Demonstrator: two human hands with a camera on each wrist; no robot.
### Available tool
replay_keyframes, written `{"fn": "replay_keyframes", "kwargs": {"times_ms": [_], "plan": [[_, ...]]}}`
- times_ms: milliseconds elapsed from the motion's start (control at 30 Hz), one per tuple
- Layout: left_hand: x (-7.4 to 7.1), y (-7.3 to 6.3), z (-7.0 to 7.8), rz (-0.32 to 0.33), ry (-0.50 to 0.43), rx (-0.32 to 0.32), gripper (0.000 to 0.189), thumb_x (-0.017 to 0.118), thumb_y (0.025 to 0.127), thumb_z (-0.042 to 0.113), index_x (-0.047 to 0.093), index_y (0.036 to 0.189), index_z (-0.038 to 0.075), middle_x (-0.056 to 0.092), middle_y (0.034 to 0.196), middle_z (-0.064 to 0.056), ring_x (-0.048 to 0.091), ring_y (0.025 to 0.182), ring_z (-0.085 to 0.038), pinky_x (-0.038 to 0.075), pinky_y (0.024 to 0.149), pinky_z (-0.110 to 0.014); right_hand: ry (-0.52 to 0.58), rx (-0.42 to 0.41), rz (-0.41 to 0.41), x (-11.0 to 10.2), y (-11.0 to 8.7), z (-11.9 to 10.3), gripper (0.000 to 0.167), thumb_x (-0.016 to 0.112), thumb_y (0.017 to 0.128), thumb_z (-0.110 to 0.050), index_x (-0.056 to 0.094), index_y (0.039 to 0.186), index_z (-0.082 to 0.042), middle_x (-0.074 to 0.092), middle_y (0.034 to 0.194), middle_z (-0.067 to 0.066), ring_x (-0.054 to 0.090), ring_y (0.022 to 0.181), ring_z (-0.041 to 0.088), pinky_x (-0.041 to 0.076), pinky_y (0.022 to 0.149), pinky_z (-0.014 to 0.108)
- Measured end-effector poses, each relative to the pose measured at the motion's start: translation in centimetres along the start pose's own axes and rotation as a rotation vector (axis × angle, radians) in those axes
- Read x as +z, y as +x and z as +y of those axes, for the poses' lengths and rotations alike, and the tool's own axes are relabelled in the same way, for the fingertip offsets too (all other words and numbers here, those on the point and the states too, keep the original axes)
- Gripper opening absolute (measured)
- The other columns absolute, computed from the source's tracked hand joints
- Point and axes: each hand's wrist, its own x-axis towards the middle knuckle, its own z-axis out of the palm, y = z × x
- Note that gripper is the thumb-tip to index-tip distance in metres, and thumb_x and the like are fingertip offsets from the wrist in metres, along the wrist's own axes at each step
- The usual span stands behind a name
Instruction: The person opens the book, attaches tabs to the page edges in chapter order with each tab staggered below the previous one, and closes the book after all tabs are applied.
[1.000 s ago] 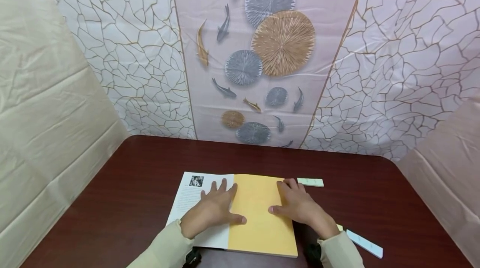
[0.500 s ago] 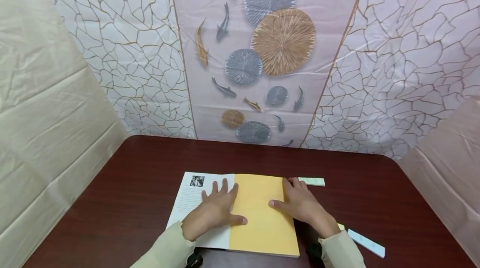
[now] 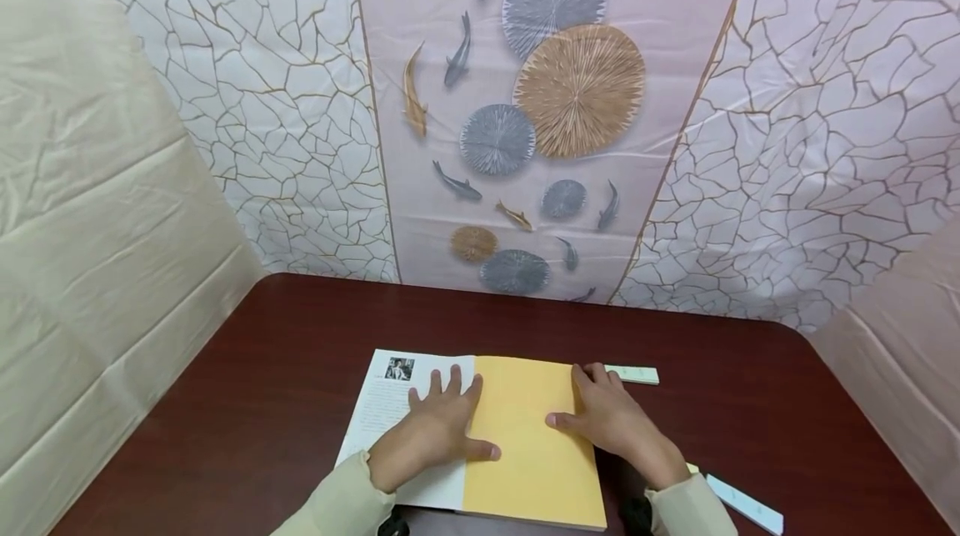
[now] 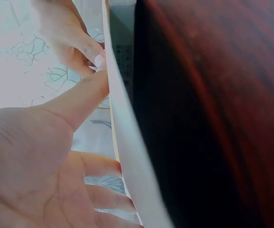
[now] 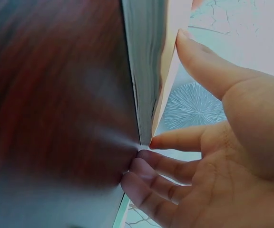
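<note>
An open book lies on the dark red-brown table, with a white printed flap [image 3: 378, 407] on the left and a plain yellow page [image 3: 528, 469] on the right. My left hand [image 3: 435, 429] rests spread across the fold, its thumb reaching onto the yellow page. At the book's right side, my right hand [image 3: 617, 418] lays its thumb on the yellow page, with the index fingertip right at the page's upper right edge. In the right wrist view, the other fingertips [image 5: 134, 187] touch down beside the thick page block [image 5: 149, 52], fingers extended.
A pale green paper strip [image 3: 639, 375] lies just beyond my right fingers. A light blue strip [image 3: 744, 504] and the corner of a yellow one [image 3: 693, 468] lie by my right sleeve. Patterned cloth [image 3: 315, 144] hangs behind the table [image 3: 225, 403].
My right index finger has slid slightly right, from the yellow page to its edge. The left hand stays in place on the book. The head view has shifted a little.
</note>
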Motion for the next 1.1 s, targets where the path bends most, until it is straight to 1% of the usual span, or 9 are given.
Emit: {"fn": "replay_keyframes", "kwargs": {"times_ms": [100, 233, 333, 433, 567, 700, 900, 967, 1100], "plan": [[-0.2, -0.2, 0.0, 0.006, 0.003, 0.007, 0.105, 0.084, 0.084, 0.058, 0.039, 0.163, 0.006, 0.026, 0.167, -0.033, 0.022, 0.152, -0.061, 0.023, 0.113, -0.083, -0.022, -0.009, 0.0, 0.1, 0.2, -0.1, 0.101, 0.079, 0.092, -0.054, 0.037, 0.158, 0.01, 0.034, 0.159, 0.034, 0.025, 0.149, 0.061, 0.039, 0.11, 0.07], [-0.9, -0.6, 0.6, 0.02, 0.023, 0.018, 0.104, 0.084, 0.084, 0.059, 0.04, 0.162, 0.005, 0.028, 0.166, -0.033, 0.024, 0.151, -0.061, 0.025, 0.112, -0.082, -0.048, -0.023, 0.014, -0.4, 0.1, -0.1, 0.099, 0.079, 0.092, -0.053, 0.039, 0.157, 0.01, 0.036, 0.158, 0.033, 0.031, 0.147, 0.058, 0.043, 0.108, 0.068], [-1.2, -0.7, 0.7, 0.025, 0.029, 0.013, 0.105, 0.084, 0.083, 0.06, 0.041, 0.162, 0.004, 0.028, 0.166, -0.034, 0.024, 0.151, -0.061, 0.026, 0.111, -0.082, -0.056, -0.034, 0.015, -0.6, 0.2, -0.2, 0.098, 0.079, 0.092, -0.053, 0.04, 0.157, 0.01, 0.038, 0.157, 0.032, 0.034, 0.146, 0.055, 0.045, 0.106, 0.067], [-1.1, -0.7, 0.7, 0.025, 0.022, 0.008, 0.104, 0.084, 0.084, 0.059, 0.041, 0.161, 0.004, 0.028, 0.166, -0.034, 0.024, 0.151, -0.061, 0.026, 0.111, -0.082, -0.049, -0.029, 0.008, -0.6, 0.2, -0.2, 0.097, 0.079, 0.092, -0.052, 0.04, 0.157, 0.009, 0.037, 0.158, 0.031, 0.033, 0.147, 0.055, 0.045, 0.107, 0.066], [-0.7, -0.7, 0.6, 0.008, 0.0, 0.015, 0.104, 0.084, 0.084, 0.058, 0.041, 0.161, 0.004, 0.027, 0.166, -0.035, 0.022, 0.151, -0.062, 0.023, 0.112, -0.083, -0.026, -0.006, -0.001, -0.2, 0.1, 0.1, 0.097, 0.08, 0.092, -0.051, 0.039, 0.158, 0.009, 0.036, 0.159, 0.032, 0.031, 0.148, 0.056, 0.043, 0.109, 0.066], [-0.5, -0.8, 0.3, 0.005, -0.01, 0.021, 0.104, 0.084, 0.084, 0.058, 0.04, 0.162, 0.004, 0.026, 0.166, -0.035, 0.022, 0.151, -0.063, 0.023, 0.112, -0.083, -0.025, -0.006, 0.003, 0.1, 0.1, 0.0, 0.096, 0.081, 0.092, -0.049, 0.041, 0.157, 0.009, 0.039, 0.157, 0.031, 0.032, 0.147, 0.055, 0.043, 0.109, 0.066], [-0.4, -0.9, 0.1, 0.001, 0.0, 0.02, 0.103, 0.082, 0.085, 0.059, 0.04, 0.162, 0.005, 0.026, 0.167, -0.033, 0.022, 0.152, -0.061, 0.023, 0.113, -0.082, -0.035, -0.023, 0.008, 0.0, 0.1, -0.1, 0.091, 0.082, 0.092, -0.045, 0.045, 0.154, 0.01, 0.043, 0.153, 0.032, 0.037, 0.144, 0.054, 0.045, 0.107, 0.065], [-0.4, -0.9, 0.2, -0.002, 0.007, 0.021, 0.103, 0.082, 0.085, 0.061, 0.04, 0.163, 0.006, 0.026, 0.167, -0.032, 0.022, 0.152, -0.06, 0.024, 0.113, -0.081, -0.033, -0.016, 0.004, 0.0, 0.2, -0.1, 0.091, 0.083, 0.092, -0.044, 0.045, 0.154, 0.01, 0.043, 0.153, 0.032, 0.038, 0.143, 0.053, 0.045, 0.107, 0.064], [-0.6, -0.8, 0.2, -0.001, 0.026, 0.015, 0.104, 0.08, 0.085, 0.063, 0.039, 0.163, 0.007, 0.027, 0.168, -0.031, 0.023, 0.153, -0.059, 0.025, 0.114, -0.08, 0.006, 0.004, -0.002, -0.2, 0.4, -0.1, 0.087, 0.084, 0.092, -0.038, 0.045, 0.154, 0.009, 0.043, 0.153, 0.032, 0.039, 0.143, 0.051, 0.044, 0.108, 0.064]]}}
